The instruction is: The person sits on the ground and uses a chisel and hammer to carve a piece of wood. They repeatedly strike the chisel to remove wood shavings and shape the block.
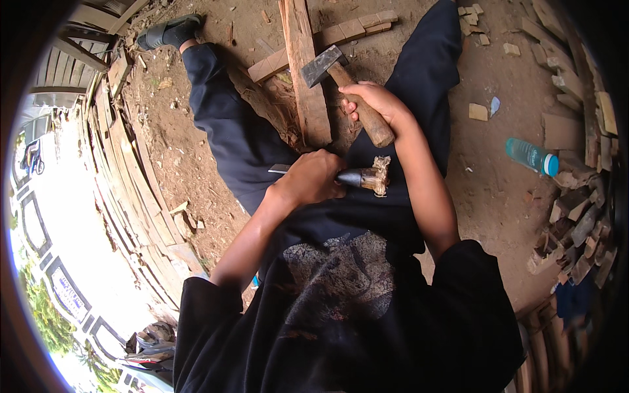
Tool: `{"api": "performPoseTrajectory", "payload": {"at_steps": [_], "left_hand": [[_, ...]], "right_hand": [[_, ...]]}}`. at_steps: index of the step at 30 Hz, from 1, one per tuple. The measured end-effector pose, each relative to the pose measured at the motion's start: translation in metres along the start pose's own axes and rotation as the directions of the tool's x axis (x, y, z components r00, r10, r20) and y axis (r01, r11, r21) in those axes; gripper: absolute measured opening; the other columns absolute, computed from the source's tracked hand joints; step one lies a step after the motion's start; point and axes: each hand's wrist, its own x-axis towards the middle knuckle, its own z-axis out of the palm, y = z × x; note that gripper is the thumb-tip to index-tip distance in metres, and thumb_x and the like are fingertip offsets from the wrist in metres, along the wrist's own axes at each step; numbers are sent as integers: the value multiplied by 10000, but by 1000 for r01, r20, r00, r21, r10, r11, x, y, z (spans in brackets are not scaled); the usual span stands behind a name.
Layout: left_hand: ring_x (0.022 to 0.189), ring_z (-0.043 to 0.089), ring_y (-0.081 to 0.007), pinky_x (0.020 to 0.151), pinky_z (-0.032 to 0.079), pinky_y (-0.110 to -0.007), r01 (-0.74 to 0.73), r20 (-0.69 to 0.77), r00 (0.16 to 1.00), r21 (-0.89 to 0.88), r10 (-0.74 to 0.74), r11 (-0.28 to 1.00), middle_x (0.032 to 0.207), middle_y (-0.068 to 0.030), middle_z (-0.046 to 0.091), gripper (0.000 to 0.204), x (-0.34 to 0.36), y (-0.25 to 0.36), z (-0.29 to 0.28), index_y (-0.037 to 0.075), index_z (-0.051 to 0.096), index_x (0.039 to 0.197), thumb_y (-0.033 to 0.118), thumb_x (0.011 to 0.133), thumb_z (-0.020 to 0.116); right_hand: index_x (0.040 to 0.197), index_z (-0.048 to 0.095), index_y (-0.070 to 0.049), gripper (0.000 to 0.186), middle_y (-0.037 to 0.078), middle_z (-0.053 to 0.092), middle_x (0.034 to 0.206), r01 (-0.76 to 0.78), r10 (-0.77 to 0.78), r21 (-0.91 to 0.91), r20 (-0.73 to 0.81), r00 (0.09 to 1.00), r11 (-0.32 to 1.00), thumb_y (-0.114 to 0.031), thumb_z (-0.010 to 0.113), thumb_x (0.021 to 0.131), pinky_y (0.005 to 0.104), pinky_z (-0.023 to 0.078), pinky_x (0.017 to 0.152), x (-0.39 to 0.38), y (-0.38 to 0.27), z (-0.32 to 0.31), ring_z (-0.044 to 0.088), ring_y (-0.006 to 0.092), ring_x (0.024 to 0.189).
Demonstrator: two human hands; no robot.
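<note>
My left hand (313,177) is closed round a chisel (357,177) held crosswise over my lap. Its flat blade tip pokes out on the left of the fist, and its dark metal socket and frayed, splintered wooden end stick out on the right. In my right hand (373,103) is a hammer (322,65) with a thick wooden handle, the dark metal head tilted up and to the left. The hammer head is apart from the chisel, in front of a rough wooden plank (303,78) that lies between my legs.
A notched, curved wooden piece (347,31) crosses under the plank on the dirt ground. To the right lie a teal bottle (527,156), wood offcuts (478,112) and a pile of scraps (576,226). Long boards (128,167) line the left side.
</note>
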Motion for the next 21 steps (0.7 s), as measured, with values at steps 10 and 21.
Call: {"api": "performPoseTrajectory", "payload": {"at_steps": [10, 21], "left_hand": [[860, 671, -386, 805, 524, -427, 39, -111, 991, -300, -76, 953, 862, -243, 680, 309, 5, 4, 12, -40, 688, 970, 138, 726, 753], [864, 672, -385, 791, 528, -432, 119, 29, 993, -285, -115, 951, 869, -233, 685, 337, 14, 8, 5, -26, 696, 973, 193, 735, 789]], "right_hand": [[889, 510, -41, 161, 41, 548, 691, 2, -2, -29, 11, 1000, 1000, -158, 609, 938, 263, 467, 484, 1, -1, -2, 527, 106, 547], [903, 510, -27, 160, 69, 565, 741, -19, 19, 11, 4, 1000, 1000, -134, 629, 912, 297, 492, 498, 5, 1, -6, 557, 126, 579]]}}
